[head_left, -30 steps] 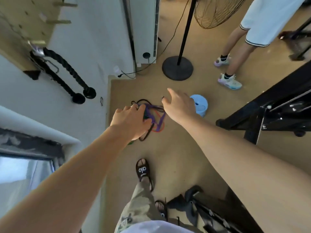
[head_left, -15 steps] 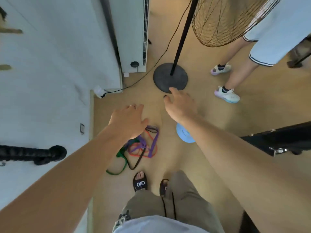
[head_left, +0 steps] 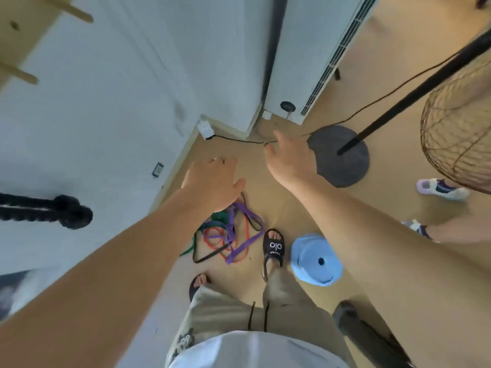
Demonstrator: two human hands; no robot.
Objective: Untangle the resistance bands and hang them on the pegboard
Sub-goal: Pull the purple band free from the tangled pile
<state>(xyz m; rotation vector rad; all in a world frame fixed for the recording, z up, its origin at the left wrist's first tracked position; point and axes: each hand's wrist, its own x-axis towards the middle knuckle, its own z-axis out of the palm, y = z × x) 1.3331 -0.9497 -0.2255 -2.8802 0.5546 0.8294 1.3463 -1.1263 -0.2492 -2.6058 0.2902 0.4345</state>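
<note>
A tangled heap of resistance bands [head_left: 228,236], purple, green, orange and black, lies on the tan floor just left of my sandalled foot. My left hand [head_left: 212,181] hovers above the heap's upper edge, fingers relaxed, holding nothing. My right hand [head_left: 289,158] is stretched forward over the floor near the fan base, fingers loose and empty. The wooden pegboard [head_left: 24,27] with its pegs shows at the top left corner on the white wall.
A black rope handle [head_left: 63,211] hangs at the left wall. A standing fan's round base [head_left: 342,158] and cable lie ahead, its cage at the right. A blue round object [head_left: 316,258] sits by my foot. Another person's shoes [head_left: 441,191] are at the right.
A second ago my left hand was down at the bands; now both hands are raised and empty, and the heap lies lower in view near my feet. The view has tilted.
</note>
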